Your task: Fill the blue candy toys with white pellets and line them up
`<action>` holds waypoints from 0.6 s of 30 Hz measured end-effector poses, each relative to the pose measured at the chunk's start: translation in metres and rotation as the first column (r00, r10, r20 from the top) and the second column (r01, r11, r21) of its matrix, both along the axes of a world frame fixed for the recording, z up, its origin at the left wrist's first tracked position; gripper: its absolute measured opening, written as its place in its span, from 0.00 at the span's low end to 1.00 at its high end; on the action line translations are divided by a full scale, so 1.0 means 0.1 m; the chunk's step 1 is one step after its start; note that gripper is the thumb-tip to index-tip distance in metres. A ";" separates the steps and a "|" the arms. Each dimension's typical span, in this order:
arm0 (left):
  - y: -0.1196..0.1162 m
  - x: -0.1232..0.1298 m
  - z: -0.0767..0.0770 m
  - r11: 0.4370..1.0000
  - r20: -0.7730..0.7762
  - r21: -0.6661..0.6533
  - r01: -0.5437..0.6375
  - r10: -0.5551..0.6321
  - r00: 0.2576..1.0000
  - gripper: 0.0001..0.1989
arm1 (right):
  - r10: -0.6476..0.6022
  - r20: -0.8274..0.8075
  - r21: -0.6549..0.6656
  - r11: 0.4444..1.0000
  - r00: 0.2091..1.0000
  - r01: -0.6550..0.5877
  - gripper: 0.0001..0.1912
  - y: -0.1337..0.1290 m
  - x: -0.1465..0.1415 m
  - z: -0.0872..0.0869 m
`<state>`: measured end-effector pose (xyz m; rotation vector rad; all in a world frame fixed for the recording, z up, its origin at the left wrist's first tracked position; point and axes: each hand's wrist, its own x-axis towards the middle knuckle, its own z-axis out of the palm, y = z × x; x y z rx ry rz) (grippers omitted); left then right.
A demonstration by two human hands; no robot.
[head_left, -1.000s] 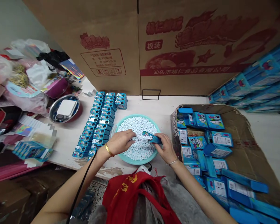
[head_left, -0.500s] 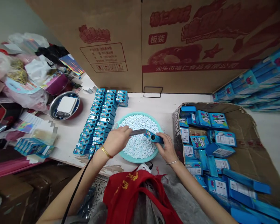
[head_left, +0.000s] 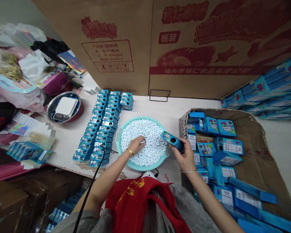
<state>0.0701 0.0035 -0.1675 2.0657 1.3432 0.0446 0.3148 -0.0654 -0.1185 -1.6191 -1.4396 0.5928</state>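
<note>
A round teal plastic basin (head_left: 143,165) stands on the white table, heaped with small pale blue candies (head_left: 147,137). My left hand (head_left: 136,145) rests low over the candies, its fingers closed on a small metal scoop (head_left: 143,141), which is mostly hidden. My right hand (head_left: 186,156) is above the basin's right rim and grips a small blue tin (head_left: 172,141), tilted with its round opening upward. Several matching blue tins (head_left: 99,129) stand in tight rows left of the basin.
A steel bowl (head_left: 63,106) with a white digital scale sits at the left, beside piled plastic bags and papers. A cardboard tray (head_left: 254,152) of blue packets lies to the right. Large printed cartons (head_left: 196,48) wall off the far side.
My left hand has dropped from the basin's middle down into the candies. My right hand has moved right and lifted the blue tin, turning its opening upward. The view has shifted slightly.
</note>
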 end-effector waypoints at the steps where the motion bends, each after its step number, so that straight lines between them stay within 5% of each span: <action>1: 0.00 -0.07 0.06 1.000 0.055 -0.007 0.007 -0.007 0.998 0.10 | -0.004 0.012 0.000 1.000 1.000 0.004 0.17 0.00 0.00 0.01; 4: -0.01 -0.31 0.35 0.998 0.219 0.018 0.054 -0.056 0.974 0.09 | 0.026 0.078 0.017 0.999 0.997 -0.028 0.16 0.00 0.01 0.02; 8: 0.01 -0.44 0.92 0.984 0.237 0.111 0.139 -0.162 0.958 0.10 | 0.140 0.190 0.090 0.983 0.972 -0.159 0.15 0.03 -0.05 0.01; 13: 0.08 -0.26 1.57 0.926 -0.061 0.172 0.336 -0.330 0.942 0.09 | 0.239 0.211 0.146 0.951 0.948 -0.272 0.17 0.05 -0.22 0.00; 18: 0.03 0.05 2.00 0.857 -0.429 0.175 0.485 -0.377 0.821 0.07 | 0.242 0.184 0.175 0.946 0.953 -0.274 0.17 0.03 -0.32 -0.02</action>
